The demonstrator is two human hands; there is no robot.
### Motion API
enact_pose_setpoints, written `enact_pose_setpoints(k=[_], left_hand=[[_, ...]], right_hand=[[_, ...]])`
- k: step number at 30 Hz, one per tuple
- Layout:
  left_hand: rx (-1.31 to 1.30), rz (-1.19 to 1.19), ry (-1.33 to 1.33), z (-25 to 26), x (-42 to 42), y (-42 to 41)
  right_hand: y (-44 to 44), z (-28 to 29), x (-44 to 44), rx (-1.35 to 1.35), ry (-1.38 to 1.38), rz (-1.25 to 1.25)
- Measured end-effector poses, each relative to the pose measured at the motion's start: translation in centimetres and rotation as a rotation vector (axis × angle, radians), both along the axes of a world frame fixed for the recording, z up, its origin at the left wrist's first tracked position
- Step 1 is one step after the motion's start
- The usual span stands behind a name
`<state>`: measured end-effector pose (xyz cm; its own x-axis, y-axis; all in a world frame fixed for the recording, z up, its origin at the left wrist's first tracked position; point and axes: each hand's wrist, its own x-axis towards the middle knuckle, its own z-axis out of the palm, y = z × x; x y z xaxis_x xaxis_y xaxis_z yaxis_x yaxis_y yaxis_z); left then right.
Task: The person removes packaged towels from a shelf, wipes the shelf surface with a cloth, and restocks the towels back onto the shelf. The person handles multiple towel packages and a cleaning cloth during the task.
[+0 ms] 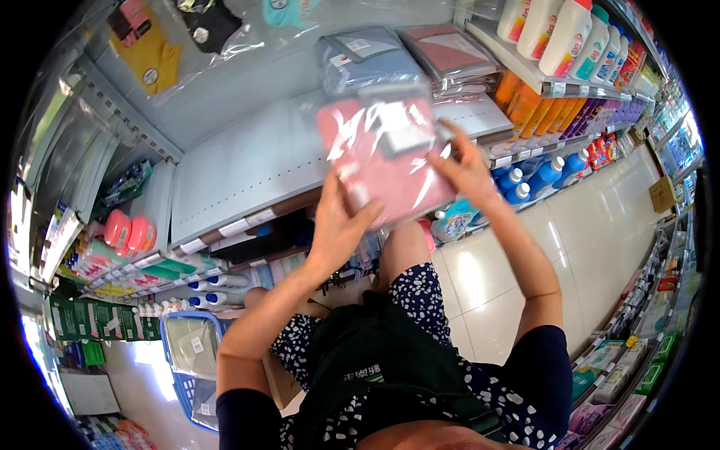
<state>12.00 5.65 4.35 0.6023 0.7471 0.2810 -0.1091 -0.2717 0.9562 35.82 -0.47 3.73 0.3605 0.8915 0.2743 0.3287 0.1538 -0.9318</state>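
Observation:
Between my hands is a pink folded textile in a clear plastic bag (394,180), with a white and grey label on its upper part. My left hand (340,222) grips its lower left side, thumb on top. On the right edge, my right hand (464,166) holds it with thumb and fingers. The package is slightly blurred and hovers over the front of a grey metal shelf (242,174). Just behind it on the shelf lies a blue-grey bagged textile (371,62). Beside that rests a stack of dusty-pink bagged textiles (447,50).
Bagged socks (143,50) hang above the shelf. White bottles (540,34) and orange bottles (529,109) line shelves at the right. A blue plastic basket (169,343) with bagged textiles stands on the floor at left. A cardboard box (662,194) sits across the tiled aisle (506,270).

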Motion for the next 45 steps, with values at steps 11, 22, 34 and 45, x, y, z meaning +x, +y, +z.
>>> enact_pose_setpoints(k=[11,22,34,45], left_hand=[[0.378,0.145,0.023,5.8,24.8,14.2],[0.848,0.239,0.314,3.4,25.5,15.4],[0.878,0.283,0.225,-2.9,1.9,-0.7],[0.299,1.353,1.335,-7.2,-39.1,-14.3]], right_hand=[[13.1,8.4,24.4,0.148,-0.835,-0.32],[16.6,4.5,25.1,0.169,-1.006,-0.634],[11.6,-1.0,5.6,0.632,-1.234,-0.269],[7.0,-8.9,-33.8,0.592,-0.651,0.858]])
